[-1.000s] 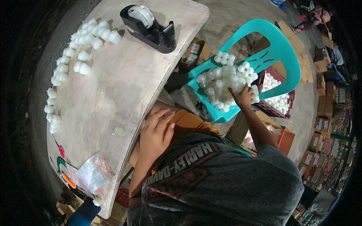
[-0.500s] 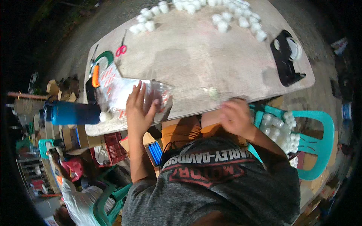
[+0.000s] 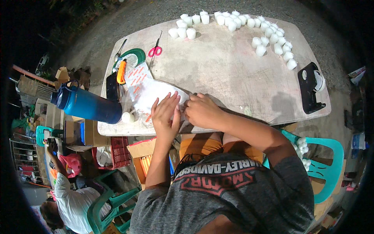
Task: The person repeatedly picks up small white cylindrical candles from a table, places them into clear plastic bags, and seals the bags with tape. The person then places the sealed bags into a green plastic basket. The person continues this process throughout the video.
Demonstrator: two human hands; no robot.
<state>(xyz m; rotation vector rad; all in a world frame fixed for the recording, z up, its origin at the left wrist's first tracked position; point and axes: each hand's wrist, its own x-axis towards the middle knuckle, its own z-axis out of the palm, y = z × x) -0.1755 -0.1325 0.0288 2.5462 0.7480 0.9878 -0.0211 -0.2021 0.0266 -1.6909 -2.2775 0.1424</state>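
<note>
A see-through plastic bag with red-orange print and a white sheet-like area lies flat at the table's near left. My left hand rests on its near part, palm down, with the fingers stretched out. Close beside it, my right hand has its fingers bent in at the bag's right edge, seeming to pinch the plastic; the fingertips are partly hidden. One white votive candle stands near the bag's left corner, next to a blue water bottle.
Several white votive candles line the table's far edge. Pink-handled scissors, an orange cutter, a spoon and a phone lie left. A black tape dispenser sits right. Another person sits lower left.
My right hand has moved left from the table's near edge to the bag's edge, next to my left hand. The left hand remains on the bag. The whole view has shifted.
</note>
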